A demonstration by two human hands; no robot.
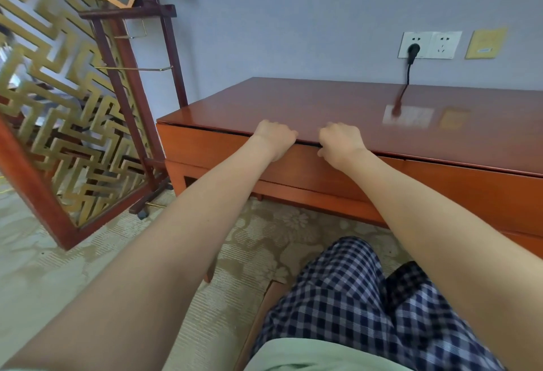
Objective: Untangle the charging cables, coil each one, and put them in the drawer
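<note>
Head view — left hand (274, 138) and right hand (340, 143), both clenched on drawer (299, 166) — top edge.

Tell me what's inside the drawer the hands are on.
Of the drawer, only the front and a dark slit under the desk top show. The left hand and right hand grip its top edge. Its contents are covered.

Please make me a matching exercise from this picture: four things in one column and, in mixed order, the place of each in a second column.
1 left hand
2 black plug
3 yellow plate
4 lattice screen

a plugged into the socket panel
b left of the desk
c gripping the top edge of the drawer
d on the wall, right of the socket panel

Pairs: 1-c, 2-a, 3-d, 4-b
</note>
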